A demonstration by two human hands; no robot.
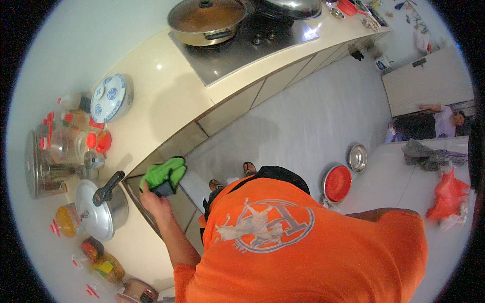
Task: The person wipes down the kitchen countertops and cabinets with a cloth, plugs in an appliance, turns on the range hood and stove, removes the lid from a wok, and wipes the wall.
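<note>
My left hand (156,204) grips a bright green cloth (163,176) with a dark grey part hanging from it; its exact make cannot be told. It is just off the front edge of the cream countertop (151,136), over the cabinet fronts. Nearest to that hand on the counter stands an aluminium pressure cooker (100,212) with a black handle, its lid on. My right hand is out of view; only a bit of the right arm shows beyond my orange shirt.
A lidded pan (206,26) and a wok with a domed lid (291,7) sit on the black cooktop (242,53). A blue-and-white lidded bowl (110,98) and bottles line the wall. Red basin (338,183) and steel bowl (357,157) lie on the floor. A person (445,121) is by the doorway.
</note>
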